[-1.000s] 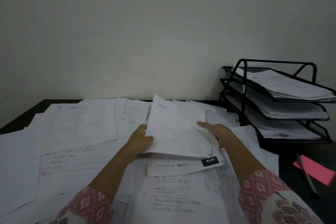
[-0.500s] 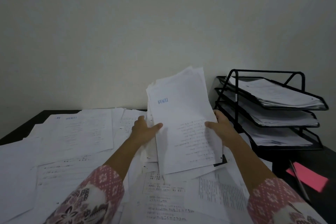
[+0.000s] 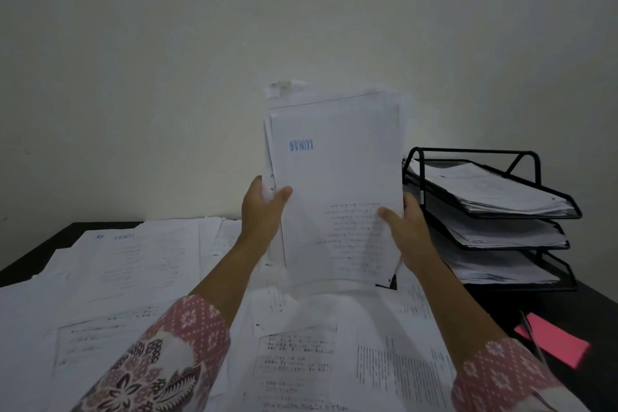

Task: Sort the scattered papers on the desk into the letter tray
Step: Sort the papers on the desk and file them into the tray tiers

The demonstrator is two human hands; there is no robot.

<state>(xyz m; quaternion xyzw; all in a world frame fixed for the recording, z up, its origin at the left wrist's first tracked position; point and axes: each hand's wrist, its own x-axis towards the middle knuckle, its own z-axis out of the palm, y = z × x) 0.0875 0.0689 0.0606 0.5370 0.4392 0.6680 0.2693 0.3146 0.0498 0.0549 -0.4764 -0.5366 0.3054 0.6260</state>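
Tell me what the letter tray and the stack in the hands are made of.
The letter tray looks like metal with a matte black coating: thin bent bars, seemingly mesh walls. The held stack is plain white matte paper: thin sheets, printed text, uneven top edges.

The only word that can be read is "LUNAS", stamped in blue capitals and standing upside down near the top left of the front sheet (image 3: 337, 177) of the stack of papers (image 3: 334, 100) held upright. The black printed lines lower on that sheet are too blurred to read. The same goes for the blue heading on the sheet (image 3: 133, 261) lying far left on the desk (image 3: 598, 318) and the print on the loose sheets (image 3: 301, 354) nearest the camera.
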